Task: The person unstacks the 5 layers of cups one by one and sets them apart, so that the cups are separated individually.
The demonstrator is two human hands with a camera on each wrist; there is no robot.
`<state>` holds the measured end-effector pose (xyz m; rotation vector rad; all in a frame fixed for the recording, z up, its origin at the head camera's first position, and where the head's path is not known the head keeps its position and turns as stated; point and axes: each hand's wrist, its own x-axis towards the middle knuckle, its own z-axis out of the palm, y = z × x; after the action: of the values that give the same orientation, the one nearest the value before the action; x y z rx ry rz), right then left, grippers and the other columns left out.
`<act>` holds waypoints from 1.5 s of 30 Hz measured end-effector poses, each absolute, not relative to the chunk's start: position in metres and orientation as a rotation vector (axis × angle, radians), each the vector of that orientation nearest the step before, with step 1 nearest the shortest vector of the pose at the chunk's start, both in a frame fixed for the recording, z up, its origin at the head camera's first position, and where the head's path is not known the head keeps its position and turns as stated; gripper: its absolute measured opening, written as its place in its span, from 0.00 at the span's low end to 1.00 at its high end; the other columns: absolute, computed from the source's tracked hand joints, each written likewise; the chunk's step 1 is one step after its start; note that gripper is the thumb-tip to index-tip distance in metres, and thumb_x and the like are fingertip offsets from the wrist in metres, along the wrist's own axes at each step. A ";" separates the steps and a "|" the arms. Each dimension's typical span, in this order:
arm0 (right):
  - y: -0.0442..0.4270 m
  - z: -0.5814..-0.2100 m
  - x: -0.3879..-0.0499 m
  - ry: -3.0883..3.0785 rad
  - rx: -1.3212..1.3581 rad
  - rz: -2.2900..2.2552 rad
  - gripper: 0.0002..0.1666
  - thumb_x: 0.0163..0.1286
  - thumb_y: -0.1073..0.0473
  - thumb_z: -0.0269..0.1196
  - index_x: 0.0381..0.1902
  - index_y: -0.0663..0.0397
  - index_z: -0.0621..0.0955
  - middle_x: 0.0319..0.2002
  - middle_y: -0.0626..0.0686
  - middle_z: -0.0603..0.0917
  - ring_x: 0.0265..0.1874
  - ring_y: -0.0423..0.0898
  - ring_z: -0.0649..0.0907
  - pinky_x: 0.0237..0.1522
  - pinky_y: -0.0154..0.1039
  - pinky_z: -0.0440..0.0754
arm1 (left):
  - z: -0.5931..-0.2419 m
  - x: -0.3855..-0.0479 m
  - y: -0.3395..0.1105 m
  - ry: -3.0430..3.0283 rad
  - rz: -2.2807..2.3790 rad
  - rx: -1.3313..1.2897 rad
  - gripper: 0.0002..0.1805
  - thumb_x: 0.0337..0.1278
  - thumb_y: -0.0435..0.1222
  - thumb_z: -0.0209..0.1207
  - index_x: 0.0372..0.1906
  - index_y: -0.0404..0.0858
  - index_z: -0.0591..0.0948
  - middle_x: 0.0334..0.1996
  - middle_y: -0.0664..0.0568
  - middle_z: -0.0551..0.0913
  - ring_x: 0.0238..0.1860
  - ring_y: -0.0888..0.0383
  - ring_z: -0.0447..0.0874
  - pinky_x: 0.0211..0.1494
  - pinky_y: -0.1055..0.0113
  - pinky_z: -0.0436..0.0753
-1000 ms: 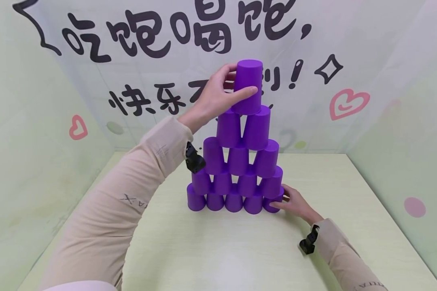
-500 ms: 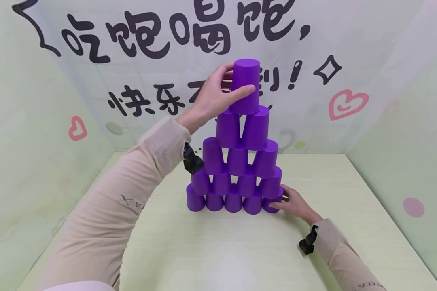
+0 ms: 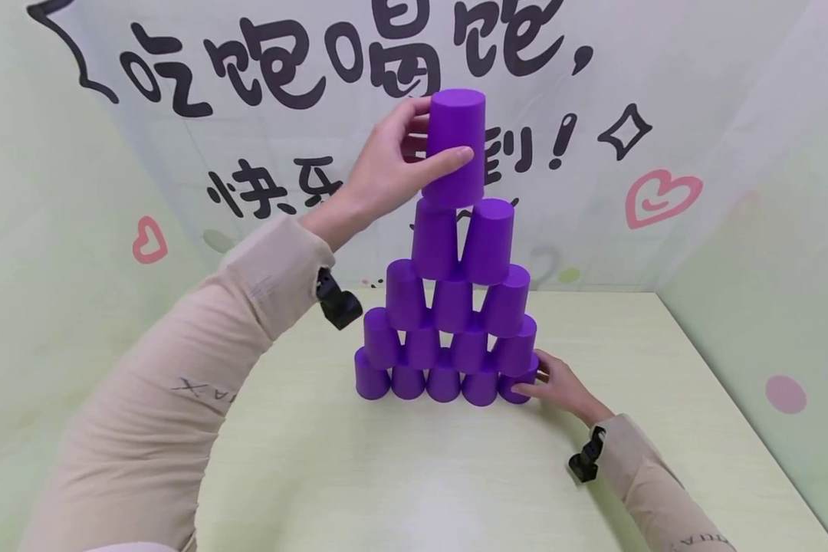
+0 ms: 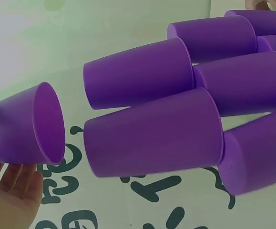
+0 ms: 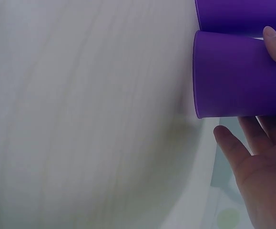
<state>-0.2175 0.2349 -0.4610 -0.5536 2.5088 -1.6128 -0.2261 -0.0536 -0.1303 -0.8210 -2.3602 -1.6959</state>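
Basically, left hand (image 3: 393, 157) pinches a cup (image 3: 455, 123) just above the tower (image 3: 453, 303), toward far edge of surface (image 3: 428, 475); right hand (image 3: 560, 387) pinches bottom end cup (image 3: 513, 379). Bump or tug could topple it.

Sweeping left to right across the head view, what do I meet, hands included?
Small pink heart, left hand, the purple cup it holds, right hand, larger pink heart, pink dot.

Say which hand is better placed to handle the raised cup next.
The left hand, probably: it grips the raised cup, apart from the stack. The right hand is down at the bottom right cup.
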 end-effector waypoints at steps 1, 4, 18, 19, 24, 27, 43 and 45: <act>0.235 -0.461 -0.218 2.510 -0.552 -1.610 0.38 0.50 0.62 0.68 0.57 0.66 0.66 0.47 0.61 0.75 0.46 0.54 0.76 0.49 0.46 0.74 | -0.131 -0.227 -0.057 -2.359 -1.698 -0.820 0.33 0.47 0.40 0.63 0.60 0.43 0.64 0.49 0.51 0.72 0.46 0.59 0.74 0.49 0.70 0.74; 0.235 -0.460 -0.219 2.513 -0.550 -1.607 0.38 0.50 0.62 0.68 0.58 0.66 0.66 0.47 0.61 0.75 0.46 0.54 0.76 0.49 0.47 0.74 | -0.133 -0.228 -0.069 -2.358 -1.677 -0.815 0.33 0.46 0.41 0.63 0.59 0.44 0.65 0.50 0.52 0.72 0.46 0.59 0.74 0.50 0.69 0.74; 0.236 -0.459 -0.219 2.539 -0.539 -1.587 0.37 0.50 0.60 0.68 0.57 0.66 0.67 0.46 0.61 0.76 0.44 0.53 0.77 0.48 0.45 0.75 | -0.139 -0.214 -0.133 -2.399 -1.581 -0.646 0.31 0.48 0.42 0.62 0.59 0.42 0.65 0.51 0.49 0.71 0.48 0.55 0.72 0.52 0.61 0.74; 0.235 -0.459 -0.219 2.538 -0.533 -1.585 0.38 0.50 0.60 0.69 0.57 0.65 0.67 0.46 0.61 0.76 0.45 0.53 0.77 0.48 0.45 0.75 | -0.142 -0.214 -0.138 -2.410 -1.571 -0.628 0.32 0.48 0.42 0.62 0.59 0.42 0.64 0.51 0.49 0.71 0.48 0.55 0.72 0.52 0.61 0.73; 0.235 -0.459 -0.220 2.532 -0.518 -1.584 0.38 0.49 0.59 0.69 0.57 0.63 0.67 0.47 0.60 0.76 0.45 0.54 0.76 0.47 0.44 0.75 | -0.159 -0.213 -0.162 -2.450 -1.522 -0.543 0.31 0.50 0.43 0.60 0.60 0.42 0.64 0.51 0.48 0.71 0.49 0.54 0.71 0.52 0.60 0.73; 0.236 -0.461 -0.220 2.528 -0.524 -1.579 0.38 0.49 0.59 0.69 0.57 0.63 0.67 0.47 0.60 0.76 0.44 0.54 0.76 0.46 0.43 0.76 | -0.171 -0.215 -0.178 -2.472 -1.494 -0.475 0.32 0.50 0.44 0.60 0.60 0.41 0.63 0.50 0.47 0.71 0.48 0.54 0.72 0.51 0.60 0.73; 0.236 -0.460 -0.218 2.559 -0.522 -1.544 0.38 0.48 0.58 0.70 0.56 0.63 0.68 0.45 0.59 0.77 0.43 0.54 0.77 0.43 0.39 0.77 | -0.241 -0.230 -0.270 -2.420 -1.455 -0.094 0.36 0.50 0.47 0.59 0.63 0.42 0.59 0.53 0.47 0.66 0.51 0.56 0.67 0.57 0.60 0.69; 0.237 -0.459 -0.218 2.563 -0.528 -1.539 0.38 0.48 0.58 0.70 0.56 0.63 0.68 0.45 0.59 0.77 0.43 0.54 0.77 0.44 0.39 0.77 | -0.249 -0.231 -0.280 -2.423 -1.440 -0.047 0.37 0.49 0.48 0.59 0.64 0.43 0.58 0.54 0.47 0.65 0.51 0.56 0.66 0.57 0.60 0.68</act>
<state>-0.2183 0.2366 -0.4594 -0.5281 2.5629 -1.5393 -0.2312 -0.2804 -0.2489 -0.0466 -2.4229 -1.4402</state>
